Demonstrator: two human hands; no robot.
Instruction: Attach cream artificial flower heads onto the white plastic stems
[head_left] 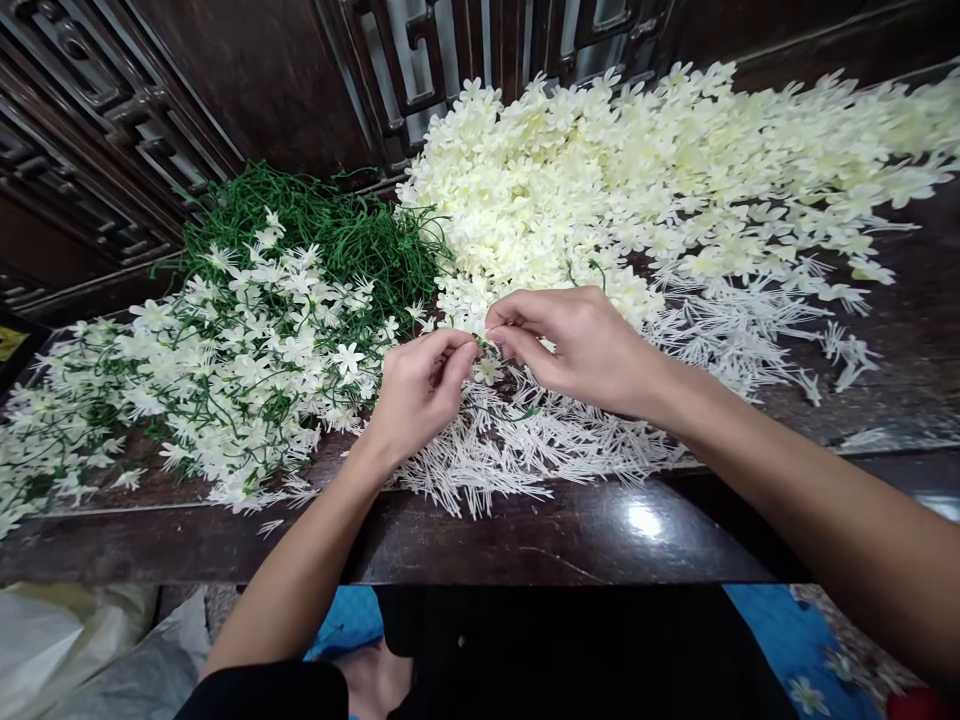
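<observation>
My left hand (424, 388) is closed in a pinch on a thin green plastic stem (482, 340), whose tip shows at the fingertips. Facing it, my right hand (574, 340) pinches something small and pale at the same spot; the fingers mostly hide it. Under both hands spread loose white stamen pieces (510, 455). Just beyond my right hand begins a big heap of cream artificial flower petals (570, 190). Left of my left hand lie assembled white artificial flowers on green stems (247, 370).
A tangle of bare green stems (322, 230) lies behind the assembled flowers. Everything rests on a dark polished wooden bench (540, 535) against a carved wooden back (427, 60). Pale plastic bags (75, 650) sit at lower left. Blue material (787, 630) shows below the bench edge.
</observation>
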